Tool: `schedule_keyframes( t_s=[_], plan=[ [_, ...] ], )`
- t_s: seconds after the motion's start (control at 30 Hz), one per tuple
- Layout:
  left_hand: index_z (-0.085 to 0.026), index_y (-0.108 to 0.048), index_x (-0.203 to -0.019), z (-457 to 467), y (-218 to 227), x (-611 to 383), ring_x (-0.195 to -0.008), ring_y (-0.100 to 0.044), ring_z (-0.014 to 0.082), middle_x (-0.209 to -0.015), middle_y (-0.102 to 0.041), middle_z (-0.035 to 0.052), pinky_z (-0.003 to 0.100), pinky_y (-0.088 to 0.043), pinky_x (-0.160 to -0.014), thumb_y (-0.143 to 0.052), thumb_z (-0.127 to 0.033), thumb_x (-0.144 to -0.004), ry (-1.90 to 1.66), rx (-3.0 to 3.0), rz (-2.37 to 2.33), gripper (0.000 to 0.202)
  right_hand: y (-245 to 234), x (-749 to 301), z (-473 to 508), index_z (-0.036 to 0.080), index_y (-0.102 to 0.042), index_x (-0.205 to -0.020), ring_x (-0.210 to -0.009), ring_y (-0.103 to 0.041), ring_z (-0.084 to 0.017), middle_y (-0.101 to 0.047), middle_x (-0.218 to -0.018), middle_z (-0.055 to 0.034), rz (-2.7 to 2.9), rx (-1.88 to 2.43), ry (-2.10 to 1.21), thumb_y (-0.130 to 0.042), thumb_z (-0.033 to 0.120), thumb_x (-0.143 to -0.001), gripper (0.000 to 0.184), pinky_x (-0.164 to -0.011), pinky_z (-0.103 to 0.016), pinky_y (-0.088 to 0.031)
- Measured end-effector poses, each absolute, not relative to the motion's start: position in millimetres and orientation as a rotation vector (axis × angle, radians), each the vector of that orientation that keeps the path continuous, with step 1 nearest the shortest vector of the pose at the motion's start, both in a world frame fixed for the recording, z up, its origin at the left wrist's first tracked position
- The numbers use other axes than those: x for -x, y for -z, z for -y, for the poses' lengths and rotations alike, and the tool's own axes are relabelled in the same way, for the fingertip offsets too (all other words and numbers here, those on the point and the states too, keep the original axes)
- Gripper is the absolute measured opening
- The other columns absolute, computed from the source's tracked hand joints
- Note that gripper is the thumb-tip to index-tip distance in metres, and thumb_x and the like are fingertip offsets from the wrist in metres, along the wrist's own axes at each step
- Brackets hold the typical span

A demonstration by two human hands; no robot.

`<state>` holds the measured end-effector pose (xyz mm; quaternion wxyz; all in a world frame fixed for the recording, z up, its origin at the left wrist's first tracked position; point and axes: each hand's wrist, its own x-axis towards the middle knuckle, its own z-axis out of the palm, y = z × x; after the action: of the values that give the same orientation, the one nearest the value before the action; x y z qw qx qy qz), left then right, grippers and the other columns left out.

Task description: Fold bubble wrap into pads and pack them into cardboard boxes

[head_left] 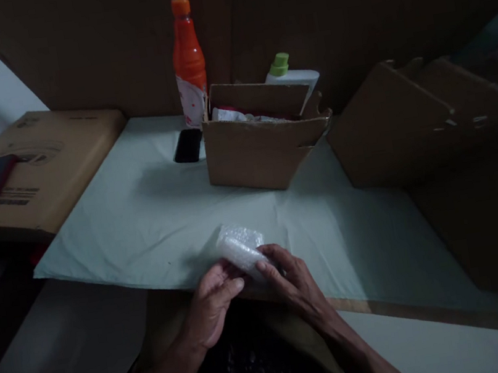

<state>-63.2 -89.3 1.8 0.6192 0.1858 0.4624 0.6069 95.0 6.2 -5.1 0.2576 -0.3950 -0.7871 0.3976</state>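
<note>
On me: dark and speckled

My left hand (212, 301) and right hand (295, 279): bare, forearms (362, 350) too. Wearing a black garment (252, 367), pale specks across it. Olive-brown cloth (158, 331) either side of the black garment; cut too dim to tell.

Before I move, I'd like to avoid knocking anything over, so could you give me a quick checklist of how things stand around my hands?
1. Bubble wrap in hand: ok, the right hand grips it and the left hand is at its near-left side.
2. What, if anything, is inside the wrap: cannot tell.
3. Orange bottle upright and capped: ok, it stands beyond the hands.
4. Black phone away from the hands: ok, it lies flat beside the cardboard box.
5. That box closed: not ok, its top is open and things show inside.
</note>
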Motion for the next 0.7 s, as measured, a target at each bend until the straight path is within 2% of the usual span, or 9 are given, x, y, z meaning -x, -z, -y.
schedule_keyframes(
  t_s=[0.07, 0.17, 0.23, 0.3, 0.37, 0.43, 0.53, 0.63, 0.7],
  plan=[
    [-0.016, -0.068, -0.119, 82, -4, 58, -0.116, -0.063, 0.0300, -0.117, -0.072, 0.0114, 0.045, -0.046, -0.105, -0.078, -0.033, -0.073, -1.430, -0.364, -0.959, 0.049, 3, -95, 2, 0.024, -0.068, -0.106, -0.098, -0.067, -0.022, -0.072, -0.104, -0.0055, 2.143, 1.013, -1.104, -0.052, 0.041, -0.100, 0.024, -0.086, -0.036, -0.055],
    [-0.015, -0.072, -0.108, 74, -4, 54, -0.108, -0.067, 0.0294, -0.106, -0.075, 0.0101, 0.043, -0.047, -0.101, -0.082, -0.033, -0.070, -1.469, -0.281, -0.975, 0.044, 7, -98, 1, 0.025, -0.069, -0.102, -0.112, -0.063, -0.026, -0.069, -0.117, -0.0081, 2.123, 0.940, -0.859, -0.056, 0.042, -0.097, 0.022, -0.097, -0.043, -0.051],
    [-0.014, -0.072, -0.105, 73, -3, 51, -0.103, -0.068, 0.0294, -0.101, -0.076, 0.0100, 0.042, -0.049, -0.096, -0.083, -0.036, -0.070, -1.465, -0.262, -0.991, 0.043, 9, -103, -6, 0.025, -0.064, -0.120, -0.120, -0.060, -0.029, -0.064, -0.130, -0.0116, 2.037, 0.985, -0.808, -0.060, 0.046, -0.093, 0.034, -0.099, -0.046, -0.051],
    [-0.014, -0.072, -0.104, 74, -1, 49, -0.100, -0.068, 0.0292, -0.099, -0.076, 0.0098, 0.040, -0.050, -0.092, -0.084, -0.038, -0.069, -1.477, -0.266, -1.003, 0.044, 8, -107, -12, 0.023, -0.053, -0.138, -0.119, -0.062, -0.029, -0.062, -0.135, -0.0140, 1.965, 0.987, -1.000, -0.059, 0.050, -0.093, 0.053, -0.095, -0.044, -0.054],
    [-0.014, -0.072, -0.104, 75, 3, 47, -0.096, -0.068, 0.0281, -0.098, -0.076, 0.0092, 0.038, -0.051, -0.088, -0.085, -0.040, -0.068, -1.492, -0.274, -1.036, 0.045, 6, -109, -14, 0.021, -0.056, -0.136, -0.103, -0.070, -0.026, -0.071, -0.121, -0.0115, 1.961, 0.919, -1.252, -0.055, 0.051, -0.096, 0.051, -0.084, -0.038, -0.059],
    [-0.016, -0.071, -0.104, 75, 8, 46, -0.094, -0.068, 0.0264, -0.100, -0.075, 0.0080, 0.037, -0.051, -0.087, -0.085, -0.042, -0.069, -1.498, -0.275, -1.103, 0.046, 5, -108, -12, 0.020, -0.066, -0.121, -0.090, -0.072, -0.024, -0.075, -0.104, -0.0079, 2.025, 0.856, -1.272, -0.055, 0.047, -0.096, 0.038, -0.075, -0.033, -0.060],
    [-0.017, -0.071, -0.105, 72, 12, 44, -0.097, -0.067, 0.0251, -0.102, -0.075, 0.0065, 0.036, -0.050, -0.090, -0.085, -0.042, -0.069, -1.523, -0.293, -1.157, 0.046, 10, -103, -7, 0.023, -0.068, -0.117, -0.094, -0.072, -0.025, -0.075, -0.105, -0.0084, 2.144, 0.769, -0.842, -0.056, 0.030, -0.096, 0.025, -0.078, -0.035, -0.061],
    [-0.018, -0.072, -0.102, 65, 11, 43, -0.098, -0.067, 0.0250, -0.099, -0.075, 0.0056, 0.037, -0.050, -0.093, -0.087, -0.038, -0.067, -1.565, -0.251, -1.092, 0.043, 18, -98, -3, 0.026, -0.057, -0.137, -0.096, -0.072, -0.024, -0.073, -0.113, -0.0110, 2.242, 0.728, -0.503, -0.049, 0.018, -0.097, 0.042, -0.079, -0.036, -0.061],
    [-0.018, -0.072, -0.100, 59, 10, 42, -0.100, -0.068, 0.0254, -0.098, -0.075, 0.0058, 0.038, -0.050, -0.095, -0.087, -0.037, -0.066, -1.586, -0.160, -1.044, 0.042, 21, -95, 0, 0.023, -0.045, -0.148, -0.101, -0.070, -0.027, -0.070, -0.121, -0.0146, 2.317, 0.739, -0.390, -0.051, 0.024, -0.096, 0.053, -0.079, -0.040, -0.061]
  ],
)
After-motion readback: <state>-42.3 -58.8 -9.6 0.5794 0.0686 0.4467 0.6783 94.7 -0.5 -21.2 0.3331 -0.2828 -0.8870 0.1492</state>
